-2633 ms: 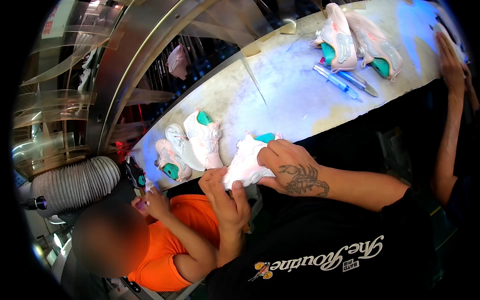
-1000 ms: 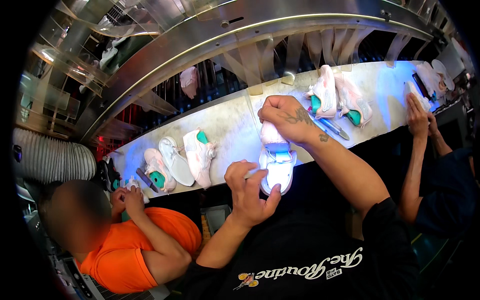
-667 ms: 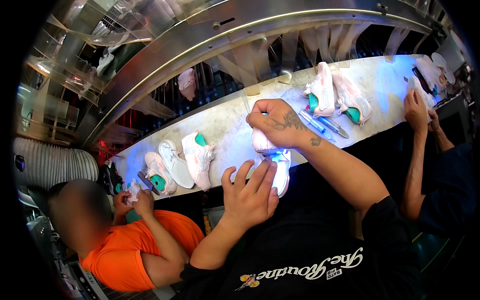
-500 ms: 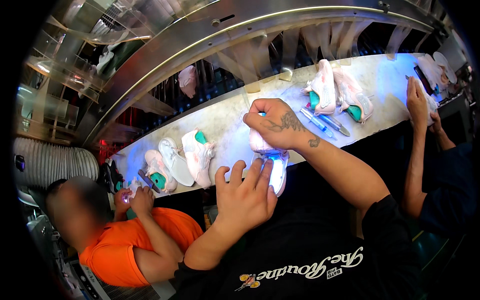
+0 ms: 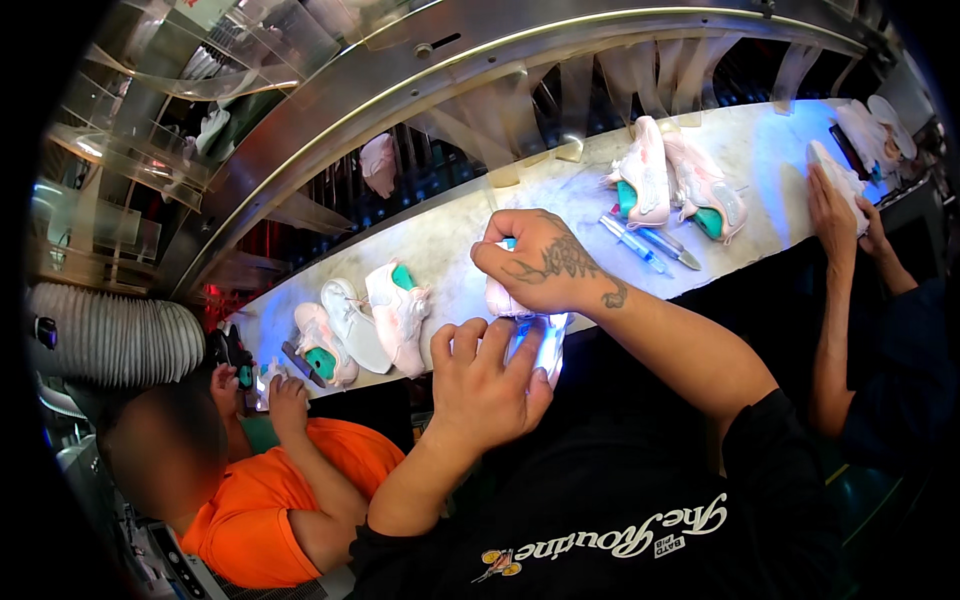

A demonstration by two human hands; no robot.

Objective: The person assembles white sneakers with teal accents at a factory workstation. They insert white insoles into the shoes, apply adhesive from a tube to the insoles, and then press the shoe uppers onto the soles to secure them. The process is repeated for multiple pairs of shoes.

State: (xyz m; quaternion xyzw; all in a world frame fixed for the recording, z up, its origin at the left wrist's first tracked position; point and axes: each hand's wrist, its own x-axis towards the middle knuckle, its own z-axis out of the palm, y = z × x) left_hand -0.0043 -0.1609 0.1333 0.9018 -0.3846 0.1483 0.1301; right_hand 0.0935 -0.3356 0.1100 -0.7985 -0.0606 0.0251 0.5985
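Note:
A pale pink and white shoe (image 5: 548, 350) is between my hands at the near edge of the worktop, with blue-white light glowing on it. My right hand (image 5: 545, 262), tattooed on its back, is closed over the far, pink part of the shoe and hides much of it. From the near side my left hand (image 5: 485, 385) has its fingers bent over the lit part, the thumb against the shoe's edge. Beyond my right wrist lie a clear blue-tinted pen-like tool (image 5: 637, 246) and a second one with a dark pointed tip (image 5: 672, 250).
Pink shoes with green insides (image 5: 640, 175) stand right of the tools; more shoes (image 5: 395, 315) stand to the left on the pale worktop (image 5: 460, 235). Clear strips hang over a rack behind. A co-worker in orange (image 5: 270, 530) sits left; another person's hands (image 5: 835, 210) hold a shoe at right.
My right hand and the shoe have shifted slightly left and nearer. My left fingers have curled in more over the lit part. The right co-worker's shoe has tilted into fuller view.

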